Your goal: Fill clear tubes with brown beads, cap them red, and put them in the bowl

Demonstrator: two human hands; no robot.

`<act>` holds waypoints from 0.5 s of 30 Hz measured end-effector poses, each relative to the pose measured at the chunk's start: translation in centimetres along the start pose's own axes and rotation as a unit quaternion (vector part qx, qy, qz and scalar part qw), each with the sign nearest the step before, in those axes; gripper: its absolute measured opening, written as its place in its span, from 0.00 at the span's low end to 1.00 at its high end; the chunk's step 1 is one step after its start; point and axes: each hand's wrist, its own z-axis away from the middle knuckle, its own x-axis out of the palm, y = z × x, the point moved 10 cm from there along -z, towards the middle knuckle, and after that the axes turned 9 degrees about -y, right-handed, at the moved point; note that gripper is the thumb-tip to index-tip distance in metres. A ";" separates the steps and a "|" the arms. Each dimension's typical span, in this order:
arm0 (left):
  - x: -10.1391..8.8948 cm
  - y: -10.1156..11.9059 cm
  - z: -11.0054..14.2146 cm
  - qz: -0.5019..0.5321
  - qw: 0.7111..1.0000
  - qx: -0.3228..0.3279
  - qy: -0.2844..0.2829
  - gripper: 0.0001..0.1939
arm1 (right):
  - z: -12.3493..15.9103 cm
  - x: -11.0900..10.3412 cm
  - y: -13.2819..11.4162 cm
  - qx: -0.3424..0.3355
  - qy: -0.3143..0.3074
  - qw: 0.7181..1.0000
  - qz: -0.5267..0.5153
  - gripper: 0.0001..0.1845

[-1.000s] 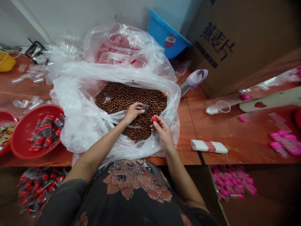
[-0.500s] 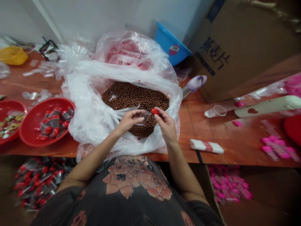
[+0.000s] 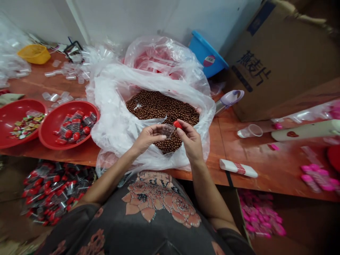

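A white plastic bag (image 3: 106, 106) lies open in front of me, filled with small round brown balls (image 3: 151, 104). Over the balls, my left hand (image 3: 148, 137) grips a clear plastic jar (image 3: 168, 131), tilted with its mouth towards the right. In my right hand (image 3: 191, 139) a red cap (image 3: 177, 124) is pinched between thumb and fingers, close to the jar's mouth but apart from it. How much is inside the jar I cannot tell.
To the left stand a red bowl (image 3: 44, 132) of red-capped jars and another red bowl (image 3: 16, 143) of wrapped sweets. Behind are a blue basin (image 3: 202, 49) and a large carton (image 3: 289, 63). A purple-lidded bottle (image 3: 230, 99) and a white packet (image 3: 239, 168) lie rightward.
My view has swung to the left, so everything sits further right. Both hands keep the same hold; the jar and red cap remain close together above the brown balls.
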 end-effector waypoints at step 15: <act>-0.1 -1.0 1.4 0.050 0.998 -0.030 0.001 0.23 | 0.2 0.8 0.1 -0.005 -0.026 0.999 -0.022 0.20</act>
